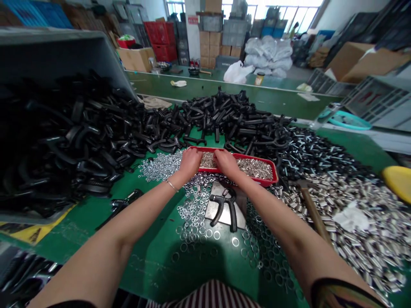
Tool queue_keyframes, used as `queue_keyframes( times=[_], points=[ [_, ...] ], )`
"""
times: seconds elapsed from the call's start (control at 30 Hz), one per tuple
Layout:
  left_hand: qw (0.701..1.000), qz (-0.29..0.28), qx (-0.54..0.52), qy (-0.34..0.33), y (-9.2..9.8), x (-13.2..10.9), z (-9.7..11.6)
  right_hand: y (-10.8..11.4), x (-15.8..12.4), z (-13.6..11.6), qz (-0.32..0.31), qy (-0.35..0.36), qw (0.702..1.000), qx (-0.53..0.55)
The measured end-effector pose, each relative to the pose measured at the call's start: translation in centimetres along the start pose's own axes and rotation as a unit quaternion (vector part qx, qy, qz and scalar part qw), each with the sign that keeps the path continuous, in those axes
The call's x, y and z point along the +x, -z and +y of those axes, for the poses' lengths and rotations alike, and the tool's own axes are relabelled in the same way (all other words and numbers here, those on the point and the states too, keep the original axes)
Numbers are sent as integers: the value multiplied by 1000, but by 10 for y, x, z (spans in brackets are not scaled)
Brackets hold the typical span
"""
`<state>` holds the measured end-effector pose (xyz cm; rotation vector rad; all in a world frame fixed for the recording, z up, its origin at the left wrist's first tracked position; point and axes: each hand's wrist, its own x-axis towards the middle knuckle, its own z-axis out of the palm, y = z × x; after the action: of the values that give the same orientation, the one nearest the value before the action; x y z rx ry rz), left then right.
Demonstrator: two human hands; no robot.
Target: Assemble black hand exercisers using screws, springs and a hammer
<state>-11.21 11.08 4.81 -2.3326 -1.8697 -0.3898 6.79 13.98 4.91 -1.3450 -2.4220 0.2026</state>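
Observation:
Both hands are at a long red tray (275,174) of small metal pins (257,168). My left hand (191,161) is curled at its left end, fingertips among the pins. Close beside it, my right hand (225,162) bends into the middle of the tray with fingers drawn together. What either hand pinches is hidden. In front of the tray, a forked black plastic handle (219,210) lies on a metal plate (210,215). Thin metal rings (192,231) are scattered around the plate, and small silver nut-like pieces (160,166) are heaped left of the tray.
A grey bin (109,55) lies tipped at left, spilling black handles (105,128) that continue behind the tray. At right are black-and-silver screws (317,149), metal sleeves (362,248), a wooden-handled hammer (316,214), a white cloth (351,217) and a yellow dish (398,183).

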Motion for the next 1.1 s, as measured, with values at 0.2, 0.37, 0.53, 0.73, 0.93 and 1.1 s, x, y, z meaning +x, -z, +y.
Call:
queue_keyframes(
  times=[0.2,0.37,0.53,0.73,0.93,1.1],
  points=[
    [994,44,-98,35,11,-12,-5,28,-35,7,56,-44,991,109],
    [953,22,-301,31,25,-66,15,44,-130,8,58,-121,947,291],
    [937,-67,-332,-86,23,-104,71,40,-191,-8,-33,-191,895,402],
    [969,-44,-206,-130,2,-108,97,38,-209,-14,-18,-256,810,528],
    [959,-45,-208,-186,-1,-108,87,34,-216,-9,-16,-276,787,551],
    [968,-35,-164,-186,3,-108,87,20,-198,-7,35,-228,874,427]
  ],
)
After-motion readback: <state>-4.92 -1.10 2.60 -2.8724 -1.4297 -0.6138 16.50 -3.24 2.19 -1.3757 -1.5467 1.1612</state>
